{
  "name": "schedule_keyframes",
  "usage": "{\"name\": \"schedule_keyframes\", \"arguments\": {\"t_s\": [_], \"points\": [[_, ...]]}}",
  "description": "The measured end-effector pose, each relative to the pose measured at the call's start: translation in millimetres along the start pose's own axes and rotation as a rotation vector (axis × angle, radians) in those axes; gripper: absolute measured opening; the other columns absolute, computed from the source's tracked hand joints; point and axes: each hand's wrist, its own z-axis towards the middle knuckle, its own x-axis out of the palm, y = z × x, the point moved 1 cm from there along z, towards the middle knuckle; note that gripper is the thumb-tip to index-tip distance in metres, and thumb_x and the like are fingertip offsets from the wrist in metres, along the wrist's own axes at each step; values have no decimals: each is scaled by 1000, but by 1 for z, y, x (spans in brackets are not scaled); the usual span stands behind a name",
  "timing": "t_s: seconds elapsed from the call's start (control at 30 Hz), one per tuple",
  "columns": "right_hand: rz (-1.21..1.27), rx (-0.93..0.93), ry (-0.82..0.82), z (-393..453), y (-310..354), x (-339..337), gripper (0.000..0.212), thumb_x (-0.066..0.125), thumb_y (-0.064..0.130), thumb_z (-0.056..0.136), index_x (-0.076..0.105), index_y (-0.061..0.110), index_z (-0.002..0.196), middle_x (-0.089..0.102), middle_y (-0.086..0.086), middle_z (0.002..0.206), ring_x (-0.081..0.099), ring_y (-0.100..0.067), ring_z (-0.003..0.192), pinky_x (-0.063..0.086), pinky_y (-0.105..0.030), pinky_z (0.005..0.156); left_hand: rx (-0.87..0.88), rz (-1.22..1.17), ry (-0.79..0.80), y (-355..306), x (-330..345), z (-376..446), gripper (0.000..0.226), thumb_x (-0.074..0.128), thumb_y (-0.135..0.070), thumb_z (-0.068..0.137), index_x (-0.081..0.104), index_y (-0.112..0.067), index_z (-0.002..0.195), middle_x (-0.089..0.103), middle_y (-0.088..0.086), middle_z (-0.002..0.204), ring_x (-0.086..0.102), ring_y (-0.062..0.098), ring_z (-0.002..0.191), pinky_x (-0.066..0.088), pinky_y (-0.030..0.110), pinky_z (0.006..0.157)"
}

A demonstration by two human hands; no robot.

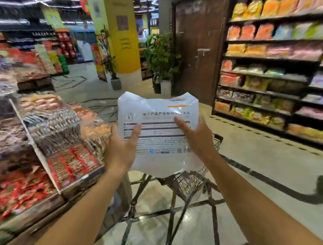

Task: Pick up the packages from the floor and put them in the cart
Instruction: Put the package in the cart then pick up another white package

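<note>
**Package up in both hands above the cart**

We have the package (160, 129) raised in front of us, a pale, glossy plastic pouch with printed lines of text, dark bars and a barcode strip near its lower edge; its top edge is crumpled and dips in the middle. Our left hand (121, 148) is on the pouch's left side, thumb laid across the printed face, the other fingers hidden behind the plastic; our right hand (196, 137) is on the right side, thumb pressed on the face near the top line of text, the rest likewise hidden; so both hands are grasping the package, one on each side, and it hangs in the air between them, touching nothing else that we can see.

Directly below the pouch sits the cart (192, 178); we see its dark wire basket and rusty-looking frame, with the lower edge of the package overlapping the basket's rim in our view; whether it touches the rim we cannot tell. The cart stands on a shiny tiled floor (260, 164) marked with dark lines.

On our left is a display bin (65, 145) heaped with red and brown wrapped snacks behind a clear panel; on our right runs a dark shelf unit (277, 74) packed with colourful bags, blurred; ahead stand a yellow pillar (122, 40), potted plants (161, 61) and a brown door (200, 46).
</note>
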Motion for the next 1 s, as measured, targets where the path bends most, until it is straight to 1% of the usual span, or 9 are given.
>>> {"name": "schedule_keyframes", "arguments": {"t_s": [0.07, 0.17, 0.27, 0.33, 0.47, 0.57, 0.77, 0.9, 1.0], "points": [[-3, -4, -47, 23, -21, -21, 55, 71, 61, 88, 54, 28, 128, 69, 18, 106, 73, -4, 88, 61, -23, 75, 0, -10, 29, -7, 42, 13, 56, 57, -76, 85, 56, -30, 117, 68, -16, 99, 69, 15, 89, 57, 42, 78], [-12, -1, -107, 61, -54, -43, 55, 71, 56, 90, 57, 26, 133, 71, 15, 110, 73, -2, 91, 61, -18, 75, 44, 29, 72, -10, 101, 39, 46, 59, -65, 92, 54, -26, 116, 62, -19, 92, 65, 7, 85, 45, 27, 62], [-20, 33, -139, 110, -88, -53, 60, 72, 62, 87, 57, 27, 134, 72, 9, 118, 72, -7, 101, 61, -34, 89, 59, 39, 102, -2, 156, 75, 47, 56, -71, 90, 54, -31, 115, 63, -20, 93, 66, 12, 84, 49, 32, 67], [-43, 24, -138, 149, -108, -54, 66, 69, 70, 81, 59, 30, 132, 72, 11, 118, 71, -8, 103, 60, -39, 92, 37, 14, 96, 10, 189, 102, 49, 55, -75, 87, 52, -35, 114, 64, -21, 95, 67, 16, 87, 53, 36, 73], [-56, 39, -135, 230, -140, -46, 63, 71, 70, 80, 60, 33, 129, 73, 13, 116, 72, -5, 102, 60, -43, 92, -9, -5, 86, 23, 244, 160, 48, 56, -72, 86, 53, -32, 113, 61, -22, 90, 61, 2, 83, 43, 30, 65], [-29, 70, -96, 284, -165, -38, 58, 74, 67, 80, 59, 35, 127, 75, 14, 114, 73, -6, 100, 61, -45, 91, -44, 9, 97, 33, 280, 203, 45, 58, -68, 90, 53, -31, 114, 59, -23, 89, 57, -4, 80, 40, 26, 62], [2, 95, -35, 370, -219, -12, 52, 73, 65, 84, 61, 36, 126, 75, 13, 116, 73, -6, 103, 59, -46, 93, -105, 72, 51, 68, 337, 269, 56, 50, -81, 81, 51, -37, 116, 67, -14, 98, 65, 20, 91, 52, 41, 77], [50, 165, 80, 419, -273, 14, 55, 76, 66, 81, 61, 35, 125, 77, 9, 114, 76, -12, 100, 61, -50, 90, -189, 118, -4, 104, 374, 295, 64, 52, -80, 83, 51, -37, 130, 67, -13, 108, 64, 18, 96, 47, 37, 75], [41, 234, 224, 454, -326, 35, 59, 76, 72, 78, 59, 41, 125, 78, 8, 112, 78, -16, 96, 62, -52, 87, -291, 136, -37, 137, 407, 302, 68, 52, -77, 87, 47, -35, 140, 66, -15, 113, 63, 17, 99, 50, 38, 80]]}}
